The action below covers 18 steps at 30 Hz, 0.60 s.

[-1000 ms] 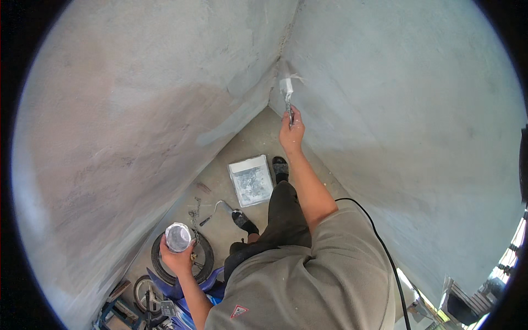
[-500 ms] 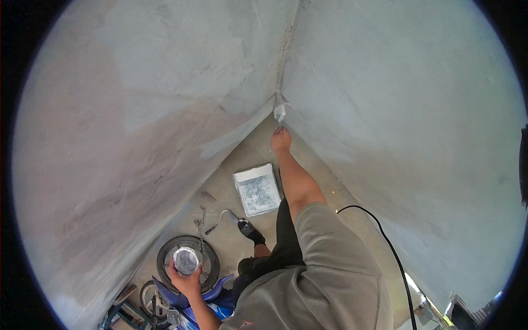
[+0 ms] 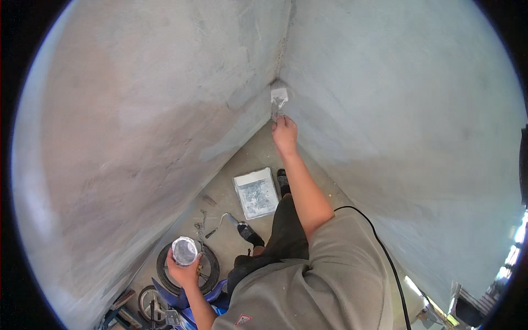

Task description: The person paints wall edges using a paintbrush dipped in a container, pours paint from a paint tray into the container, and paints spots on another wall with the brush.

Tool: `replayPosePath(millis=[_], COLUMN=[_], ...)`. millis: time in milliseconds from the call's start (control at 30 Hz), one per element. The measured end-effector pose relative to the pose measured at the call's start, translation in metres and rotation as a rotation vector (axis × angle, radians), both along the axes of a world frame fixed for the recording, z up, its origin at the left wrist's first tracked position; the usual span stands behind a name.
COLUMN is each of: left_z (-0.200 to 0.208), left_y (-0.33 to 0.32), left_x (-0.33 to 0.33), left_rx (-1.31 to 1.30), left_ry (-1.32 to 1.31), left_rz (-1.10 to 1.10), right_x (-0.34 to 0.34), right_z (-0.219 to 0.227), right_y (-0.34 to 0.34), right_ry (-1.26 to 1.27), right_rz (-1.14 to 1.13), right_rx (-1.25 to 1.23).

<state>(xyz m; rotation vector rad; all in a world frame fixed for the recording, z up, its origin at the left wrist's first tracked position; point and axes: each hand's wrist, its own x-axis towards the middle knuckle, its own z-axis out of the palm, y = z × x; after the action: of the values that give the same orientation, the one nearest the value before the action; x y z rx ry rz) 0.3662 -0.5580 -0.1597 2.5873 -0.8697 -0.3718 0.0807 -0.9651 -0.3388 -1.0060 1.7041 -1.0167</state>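
Ahead of me two grey walls meet in a corner. My right hand (image 3: 284, 135) is closed on the handle of a flat paintbrush (image 3: 279, 98), its pale head up against the corner. The handle is partly hidden by my fingers. At the lower left, my left hand (image 3: 186, 273) is wrapped round a small round container (image 3: 185, 251) with a whitish rim and grey inside. The container is held above a motorbike wheel.
On the floor lie a paint-smeared white tray (image 3: 256, 206), a paint roller frame (image 3: 221, 224) and a chain (image 3: 199, 225). A motorbike wheel (image 3: 160, 264) stands at lower left. A black cable (image 3: 385, 242) runs down at right. My shoe (image 3: 250, 233) is beside the roller frame.
My right hand and the paintbrush have moved slightly up the corner, and the brush's broad side now shows. The container in my left hand is a little higher. My other shoe has come into view.
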Motion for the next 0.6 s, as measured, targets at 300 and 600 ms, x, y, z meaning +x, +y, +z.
replayPosePath(millis=[300, 600], left_z=[0.004, 0.009], left_y=[-0.003, -0.007], left_x=[-0.008, -0.012], left_rx=[-0.043, -0.037], left_ry=[-0.069, -0.083], left_rz=[-0.055, -0.027], right_x=[-0.029, -0.011], right_z=[-0.05, -0.132], right_y=[0.006, -0.056], right_ry=[-0.492, -0.32], right_rz=[-0.067, -0.138], right_rx=[0.09, 0.372])
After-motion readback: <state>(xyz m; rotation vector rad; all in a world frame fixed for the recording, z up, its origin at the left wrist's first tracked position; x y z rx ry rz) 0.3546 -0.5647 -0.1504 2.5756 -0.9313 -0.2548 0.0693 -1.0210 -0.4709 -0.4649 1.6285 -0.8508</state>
